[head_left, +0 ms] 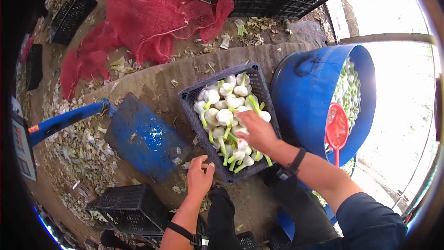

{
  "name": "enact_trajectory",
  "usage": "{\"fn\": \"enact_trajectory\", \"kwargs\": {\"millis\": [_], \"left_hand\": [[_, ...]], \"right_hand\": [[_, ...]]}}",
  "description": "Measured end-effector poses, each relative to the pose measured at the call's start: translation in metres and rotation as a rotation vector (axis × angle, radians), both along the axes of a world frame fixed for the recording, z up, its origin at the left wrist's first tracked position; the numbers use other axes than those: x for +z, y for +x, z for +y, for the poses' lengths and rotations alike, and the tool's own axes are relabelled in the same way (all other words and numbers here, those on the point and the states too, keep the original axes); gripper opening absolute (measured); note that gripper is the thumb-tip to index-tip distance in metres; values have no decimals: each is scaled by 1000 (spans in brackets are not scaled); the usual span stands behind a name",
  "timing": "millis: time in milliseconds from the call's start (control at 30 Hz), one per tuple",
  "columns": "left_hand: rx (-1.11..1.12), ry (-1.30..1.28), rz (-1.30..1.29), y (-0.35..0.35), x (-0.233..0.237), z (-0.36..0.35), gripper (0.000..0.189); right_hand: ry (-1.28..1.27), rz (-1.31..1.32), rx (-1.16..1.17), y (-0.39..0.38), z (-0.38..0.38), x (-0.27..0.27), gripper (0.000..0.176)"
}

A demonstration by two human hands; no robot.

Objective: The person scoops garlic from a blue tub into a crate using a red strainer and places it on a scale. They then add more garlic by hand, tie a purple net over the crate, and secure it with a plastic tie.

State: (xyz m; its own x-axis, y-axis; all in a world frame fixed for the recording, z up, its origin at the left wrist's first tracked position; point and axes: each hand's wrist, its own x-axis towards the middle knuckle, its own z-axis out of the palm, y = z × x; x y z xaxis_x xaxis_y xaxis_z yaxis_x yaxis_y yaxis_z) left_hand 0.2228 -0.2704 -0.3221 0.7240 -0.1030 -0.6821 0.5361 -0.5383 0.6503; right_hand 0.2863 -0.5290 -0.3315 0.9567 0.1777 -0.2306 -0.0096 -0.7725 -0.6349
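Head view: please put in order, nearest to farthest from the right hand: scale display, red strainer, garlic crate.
1. Garlic crate, directly under the right hand.
2. Red strainer, right side, at the blue barrel.
3. Scale display, far left edge.

Head-height view, facing steeply down.

Crate before me (198, 129): dark plastic, matt, perforated
Garlic bulbs (225, 117): smooth, papery-looking skins, faint sheen
Barrel beside me (303, 97): blue plastic, mostly smooth, slightly shiny, scuffed
Strainer (337, 127): red plastic, open mesh
Net sacking (143, 14): red woven mesh, matt, crumpled
Flat blue plate (143, 139): metal by its look, glossy in the middle, grimy towards the edges
Ground sheet (259, 54): brown cloth-like, rough, matt
My sleeve (370, 217): dark cloth, matt
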Motion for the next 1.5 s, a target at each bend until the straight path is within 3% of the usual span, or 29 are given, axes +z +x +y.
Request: {"fn": "enact_trajectory", "kwargs": {"millis": [67, 100, 200, 367, 400, 467, 600, 733, 800, 833, 933, 967, 1000, 1067, 1100, 1233, 1400, 1500], "left_hand": [[63, 53, 34, 5, -8, 2, 38], [126, 100, 80, 7, -13, 4, 40], [222, 74, 60, 3, -35, 6, 43], [364, -16, 50, -1, -63, -12, 44], [386, -21, 39, -1, -68, -16, 45], [370, -22, 17, 0, -76, -21, 45], [230, 104, -92, -7, -94, -24, 45], [235, 123, -132, 3, -91, -28, 41], [322, 76, -167, 9, -93, -28, 40], [312, 120, -207, 13, -96, -29, 34], [278, 153, -45, 37, -82, -38, 35], [277, 156, -45, 41, -81, -40, 35], [229, 211, -56, 44, -82, -41, 36], [176, 269, -64, 47, -87, -45, 36], [152, 297, -66, 47, -89, -45, 38], [116, 304, -181, 39, -86, -46, 36], [130, 297, -157, 34, -25, -48, 26], [60, 348, -171, 16, 14, -32, 25]], "right_hand": [[-78, 120, 94, 13, 28, -10, 46], [-89, 89, 96, 12, 36, -32, 29], [-114, 60, 4, 3, 40, -58, 20], [80, -80, -256, -5, 9, -25, 11], [77, -79, -254, 2, 4, -21, 11], [-2, -375, -393, 26, -7, -16, 11], [-358, -190, -143, 48, -2, -66, 22], [-353, -176, -84, 39, -16, -34, 24], [-67, -132, -236, 8, -38, -25, 33], [-105, -104, -334, -10, -46, -21, 38], [-274, -27, -583, -63, -65, -30, 47], [-331, -1, -652, -71, -70, -44, 41], [-328, 2, -653, -80, -80, -58, 41], [-96, 361, -587, -75, -90, -71, 29], [-185, 229, -578, -79, -90, -83, 19], [-204, 140, -593, -84, -82, -78, 17], [-193, 110, -633, -106, -72, -27, 18], [-196, 234, -703, -128, -59, 18, 20]]}}
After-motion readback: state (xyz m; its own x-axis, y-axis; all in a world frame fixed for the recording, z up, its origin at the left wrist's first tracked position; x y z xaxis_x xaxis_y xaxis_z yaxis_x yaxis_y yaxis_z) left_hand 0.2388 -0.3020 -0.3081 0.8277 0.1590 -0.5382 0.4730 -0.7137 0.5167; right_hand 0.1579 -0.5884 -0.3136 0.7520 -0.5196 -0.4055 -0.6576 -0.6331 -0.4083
